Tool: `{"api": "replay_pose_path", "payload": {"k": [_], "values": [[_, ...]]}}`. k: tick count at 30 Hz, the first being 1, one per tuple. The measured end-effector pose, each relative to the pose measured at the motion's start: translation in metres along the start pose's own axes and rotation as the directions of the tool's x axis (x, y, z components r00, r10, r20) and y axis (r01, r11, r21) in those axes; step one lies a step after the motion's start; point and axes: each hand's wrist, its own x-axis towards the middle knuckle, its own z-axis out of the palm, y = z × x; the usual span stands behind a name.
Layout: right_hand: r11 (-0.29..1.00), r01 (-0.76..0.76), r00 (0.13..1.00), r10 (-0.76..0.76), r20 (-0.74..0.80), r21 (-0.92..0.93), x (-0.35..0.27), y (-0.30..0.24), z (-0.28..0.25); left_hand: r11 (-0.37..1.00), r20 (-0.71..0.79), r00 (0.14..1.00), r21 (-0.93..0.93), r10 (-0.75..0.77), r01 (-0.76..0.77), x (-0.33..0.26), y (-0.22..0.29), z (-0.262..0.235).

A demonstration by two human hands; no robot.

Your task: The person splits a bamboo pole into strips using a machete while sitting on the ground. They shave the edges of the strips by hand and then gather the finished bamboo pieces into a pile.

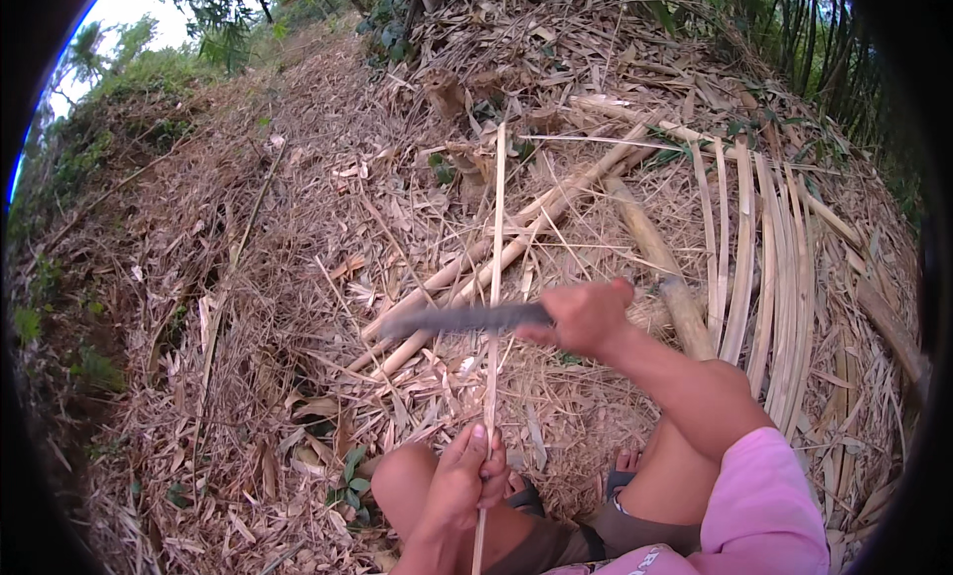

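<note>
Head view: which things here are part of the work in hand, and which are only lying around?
In use:
thin bamboo strip, in the left hand
dark knife, in the right hand

Lying about:
bamboo poles
split slats
dry leaves

Soft, even daylight is seen throughout, with no hard shadows cast. The sky [129, 4] at upper left is overexposed to white. Motion blur is shown on the knife blade [462, 320] and right hand [584, 317]. Strong fisheye curvature and a black vignette are present at the rim.
</note>
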Motion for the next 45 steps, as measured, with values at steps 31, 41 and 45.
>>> {"api": "replay_pose_path", "payload": {"k": [31, 41, 45], "values": [[0.412, -0.905, 0.424, 0.892, 0.158, 0.106, -0.001, 0.152, -0.017, 0.977, -0.165, 0.964, -0.074, -0.207, 0.198, -0.125, -0.033, -0.048], [0.143, -0.782, 0.488, 0.745, 0.455, 0.607, 0.03, 0.053, 0.008, 0.996, 0.219, 0.973, -0.034, -0.076, 0.086, 0.002, 0.016, -0.015], [0.236, -0.699, 0.611, 0.688, 0.392, 0.675, 0.024, 0.03, -0.011, 0.997, 0.283, 0.956, 0.008, -0.074, 0.075, 0.038, 0.033, 0.02]]}}
